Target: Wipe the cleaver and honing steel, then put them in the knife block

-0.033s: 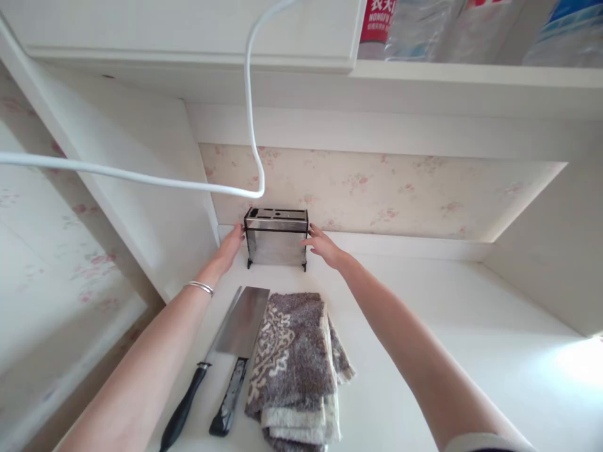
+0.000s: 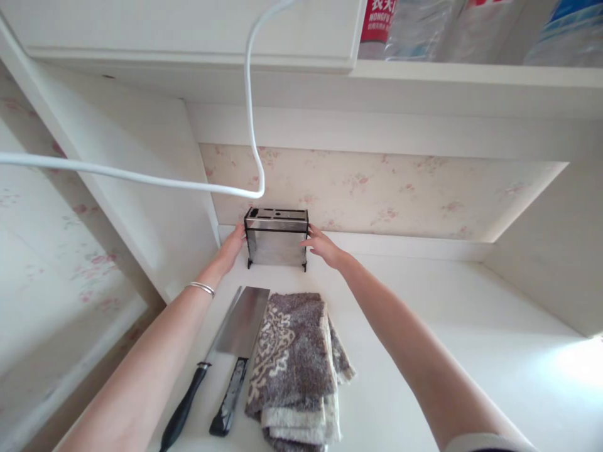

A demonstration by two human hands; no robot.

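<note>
A steel knife block (image 2: 277, 246) with black edges, a slotted top and small black feet stands against the back wall. My left hand (image 2: 232, 243) presses against its left side, the fingertips partly hidden by the block. At the opposite side, my right hand (image 2: 323, 243) has its fingers around the right edge, some at the front and some further back. No knives show in the slots. Closer to me lie a cleaver (image 2: 242, 323) with a black handle, a honing steel (image 2: 192, 392) and a folded brown and cream towel (image 2: 296, 358).
A white cable (image 2: 252, 119) hangs across the view above the block. Overhead is a white cabinet (image 2: 188, 31), with plastic bottles (image 2: 419, 28) on the shelf at the upper right. White side panels (image 2: 136, 144) bound the white countertop (image 2: 400, 351).
Both hands have closed in slightly on the knife block, the left moving right and the right moving left. The block has not moved.
</note>
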